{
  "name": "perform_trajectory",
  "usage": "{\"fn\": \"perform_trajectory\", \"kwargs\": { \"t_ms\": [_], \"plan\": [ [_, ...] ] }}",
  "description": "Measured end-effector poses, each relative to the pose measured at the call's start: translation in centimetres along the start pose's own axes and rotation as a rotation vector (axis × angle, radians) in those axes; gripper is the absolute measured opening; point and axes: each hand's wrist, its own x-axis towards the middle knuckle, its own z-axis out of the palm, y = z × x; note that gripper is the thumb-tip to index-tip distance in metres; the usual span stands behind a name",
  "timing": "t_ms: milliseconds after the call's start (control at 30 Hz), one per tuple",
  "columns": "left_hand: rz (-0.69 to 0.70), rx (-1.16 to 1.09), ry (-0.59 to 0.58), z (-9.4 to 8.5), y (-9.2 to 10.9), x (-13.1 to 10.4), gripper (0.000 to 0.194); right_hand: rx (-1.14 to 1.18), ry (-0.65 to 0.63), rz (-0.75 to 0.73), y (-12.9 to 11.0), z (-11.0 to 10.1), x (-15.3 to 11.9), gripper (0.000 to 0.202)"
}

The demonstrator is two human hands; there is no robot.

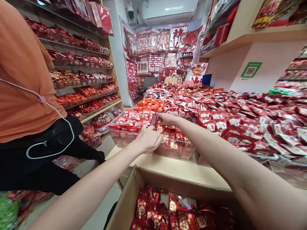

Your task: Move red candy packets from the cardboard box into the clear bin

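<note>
Both my arms reach forward to a clear plastic bin (176, 154) filled with small red sweet packets (173, 144) on a pale wooden counter (168, 167). My left hand (148, 139) rests curled on the bin's near left corner, fingers touching the packets. My right hand (166, 119) is at the bin's far left edge, fingers pinched around a red packet. A second clear bin (120, 135) of the same packets stands just left of it.
An open cardboard box (127, 201) of red packets sits below the counter. Heaps of red packets (251, 118) cover the counter to the right. A person in an orange top (21, 80) stands close on my left beside stocked shelves (83, 83).
</note>
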Motion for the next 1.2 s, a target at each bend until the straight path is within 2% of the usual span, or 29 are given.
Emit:
{"fn": "perform_trajectory", "kwargs": {
  "t_ms": [133,300,400,500,667,833,967,1200],
  "plan": [
    [-0.007,-0.002,-0.001,0.1,0.1,0.0,0.044,-0.014,0.012,-0.012,-0.5,0.5,0.1,0.025],
    [-0.002,-0.004,-0.051,-0.3,0.1,0.0,0.043,-0.096,-0.007,0.072,0.4,-0.8,-1.6,0.020],
    [0.006,0.010,-0.140,-1.2,-0.3,1.1,0.044,-0.104,-0.099,0.051,0.8,-1.0,-2.8,0.019],
    [0.008,0.025,-0.252,-2.1,-0.5,3.3,0.039,-0.116,-0.160,0.017,0.6,-0.7,-3.6,0.028],
    [-0.101,0.073,-0.457,-2.1,-0.2,6.5,0.026,-0.188,-0.180,0.025,-0.3,-0.3,-4.3,0.029],
    [-0.147,0.063,-0.601,-1.7,-0.1,7.1,0.027,-0.223,-0.145,0.000,-0.3,0.1,-4.5,0.026],
    [-0.144,0.039,-0.646,-1.8,-0.3,7.2,0.028,-0.217,-0.126,0.004,-0.1,0.3,-4.5,0.026],
    [-0.156,0.023,-0.630,-1.4,-0.6,7.6,0.032,-0.069,-0.152,0.049,-0.6,-1.6,-6.0,0.024]
  ]
}}
